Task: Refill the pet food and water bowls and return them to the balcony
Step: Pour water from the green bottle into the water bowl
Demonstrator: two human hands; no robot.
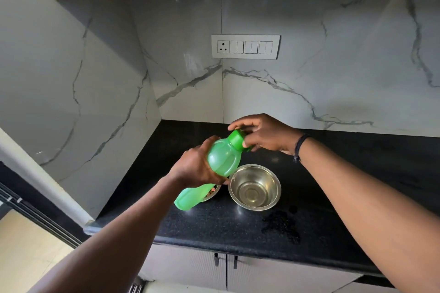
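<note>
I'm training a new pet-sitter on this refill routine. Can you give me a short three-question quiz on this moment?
1. True or false: the green bottle is standing upright on the black countertop.
2. Which hand is on the bottle's cap? A) left hand B) right hand C) neither
3. Fill in: the second bowl, mostly hidden behind the bottle, lies to the ___ of the steel bowl in the picture.

Key
1. False: it is tilted and held in the air by the left hand.
2. B: the right hand has its fingers round the cap.
3. Left.
</note>
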